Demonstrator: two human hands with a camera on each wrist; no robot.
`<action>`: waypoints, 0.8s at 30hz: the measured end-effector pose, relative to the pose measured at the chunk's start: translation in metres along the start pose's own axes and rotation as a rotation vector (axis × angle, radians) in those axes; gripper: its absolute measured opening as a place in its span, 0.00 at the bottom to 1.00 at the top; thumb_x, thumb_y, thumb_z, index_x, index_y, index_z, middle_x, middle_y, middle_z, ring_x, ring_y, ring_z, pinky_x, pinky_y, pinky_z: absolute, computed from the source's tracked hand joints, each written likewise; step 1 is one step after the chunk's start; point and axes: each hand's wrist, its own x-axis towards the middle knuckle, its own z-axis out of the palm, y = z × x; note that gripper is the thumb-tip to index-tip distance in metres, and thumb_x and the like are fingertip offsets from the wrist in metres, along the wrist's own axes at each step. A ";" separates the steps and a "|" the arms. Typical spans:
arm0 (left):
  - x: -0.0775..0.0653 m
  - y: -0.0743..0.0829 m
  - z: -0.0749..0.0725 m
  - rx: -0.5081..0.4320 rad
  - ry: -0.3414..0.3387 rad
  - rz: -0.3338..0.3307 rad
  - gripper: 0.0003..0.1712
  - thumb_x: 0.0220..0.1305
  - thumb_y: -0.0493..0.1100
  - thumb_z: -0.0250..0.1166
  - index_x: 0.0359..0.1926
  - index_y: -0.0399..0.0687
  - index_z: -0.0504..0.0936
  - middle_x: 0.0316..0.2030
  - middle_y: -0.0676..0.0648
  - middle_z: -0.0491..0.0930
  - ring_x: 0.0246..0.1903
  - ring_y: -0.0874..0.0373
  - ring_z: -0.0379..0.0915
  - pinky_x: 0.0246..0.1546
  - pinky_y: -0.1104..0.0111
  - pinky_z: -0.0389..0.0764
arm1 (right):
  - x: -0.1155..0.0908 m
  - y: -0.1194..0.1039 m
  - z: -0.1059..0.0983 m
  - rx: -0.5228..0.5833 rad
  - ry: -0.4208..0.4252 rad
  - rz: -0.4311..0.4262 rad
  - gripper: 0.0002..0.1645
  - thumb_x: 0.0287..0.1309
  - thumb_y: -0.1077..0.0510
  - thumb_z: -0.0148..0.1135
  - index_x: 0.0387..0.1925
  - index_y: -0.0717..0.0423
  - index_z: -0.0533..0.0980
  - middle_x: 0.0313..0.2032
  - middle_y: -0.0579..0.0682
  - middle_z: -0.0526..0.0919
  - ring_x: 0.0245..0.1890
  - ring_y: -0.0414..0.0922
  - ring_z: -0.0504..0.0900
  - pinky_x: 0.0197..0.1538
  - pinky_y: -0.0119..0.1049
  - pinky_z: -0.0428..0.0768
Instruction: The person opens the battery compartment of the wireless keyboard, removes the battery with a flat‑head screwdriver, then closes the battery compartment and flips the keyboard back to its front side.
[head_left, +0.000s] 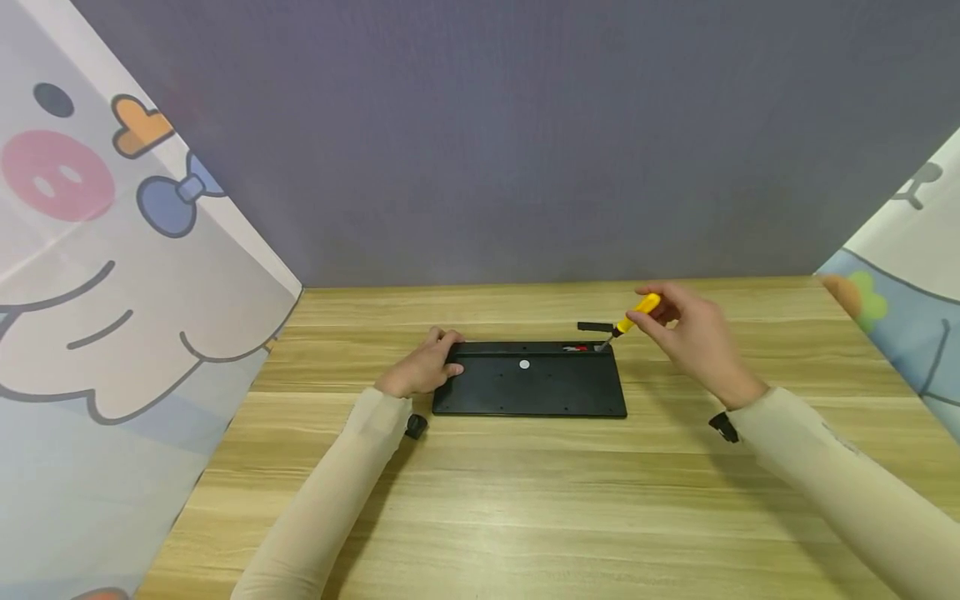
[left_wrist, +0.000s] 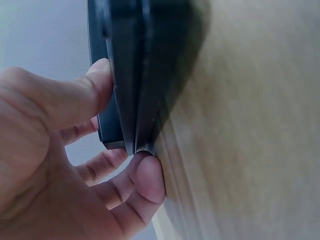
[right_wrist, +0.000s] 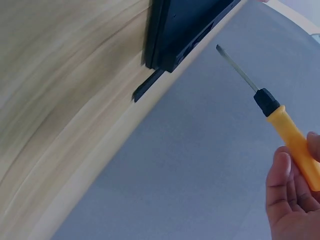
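Note:
A black keyboard (head_left: 532,390) lies face down on the wooden table, a round white sticker near its middle. My left hand (head_left: 423,367) grips its left end, thumb on the upturned underside and fingers around the far corner. At the far right of the keyboard a battery compartment (head_left: 585,347) is uncovered, with red and silvery parts inside. My right hand (head_left: 693,333) pinches the yellow handle of a screwdriver (head_left: 637,315). Its tip overlaps the compartment's right end in the head view; in the right wrist view the metal shaft (right_wrist: 237,67) stands apart from the keyboard.
A narrow black cover (head_left: 595,327) lies on the table just beyond the keyboard's far right edge. A grey panel (head_left: 525,150) rises along the table's back edge. Printed cartoon cloth (head_left: 90,300) hangs at the left, with more at the right.

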 end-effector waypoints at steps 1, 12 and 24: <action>0.000 0.000 0.000 -0.001 0.000 0.001 0.27 0.71 0.46 0.53 0.67 0.49 0.59 0.56 0.42 0.57 0.53 0.48 0.66 0.51 0.58 0.69 | 0.002 -0.001 0.003 0.006 -0.001 -0.007 0.22 0.53 0.61 0.70 0.50 0.60 0.76 0.29 0.48 0.81 0.25 0.41 0.78 0.25 0.24 0.71; 0.002 0.000 0.000 0.025 0.000 0.003 0.28 0.70 0.47 0.54 0.67 0.49 0.59 0.57 0.41 0.57 0.50 0.48 0.68 0.49 0.59 0.71 | 0.017 -0.005 0.022 0.046 -0.038 -0.054 0.20 0.53 0.60 0.70 0.48 0.57 0.78 0.27 0.44 0.80 0.24 0.37 0.76 0.24 0.28 0.72; 0.002 0.001 0.000 0.024 0.011 0.012 0.28 0.70 0.45 0.55 0.67 0.46 0.59 0.57 0.39 0.57 0.51 0.47 0.68 0.50 0.58 0.70 | 0.022 -0.005 0.026 0.030 -0.087 -0.051 0.21 0.53 0.59 0.70 0.51 0.54 0.79 0.25 0.42 0.79 0.22 0.37 0.75 0.24 0.32 0.72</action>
